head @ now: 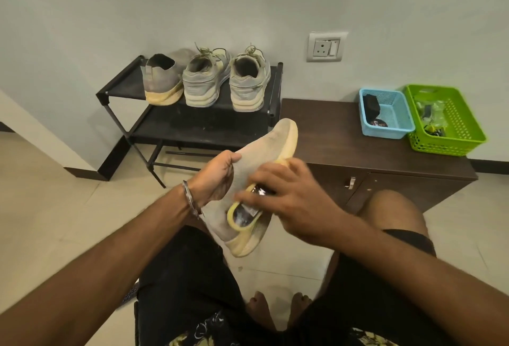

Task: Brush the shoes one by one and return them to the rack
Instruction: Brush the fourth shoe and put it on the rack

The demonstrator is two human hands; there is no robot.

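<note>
I hold a grey knit shoe (259, 152) with a yellow sole in front of me, toe pointing away and up. My left hand (217, 175) grips its left side near the middle. My right hand (292, 197) is blurred and lies over the shoe's yellow-rimmed opening, its fingers curled round a small dark brush (261, 191) that is mostly hidden. On the top shelf of the black rack (118, 85) stand the matching grey shoe (161, 81) and two laced grey sneakers (205, 81) (249, 85), heels toward me.
A low brown cabinet (344, 136) stands right of the rack, carrying a blue basket (396, 125) and a green basket (465, 128) with small items. A wall socket (326, 46) is above it. My knees and bare feet are over the tiled floor.
</note>
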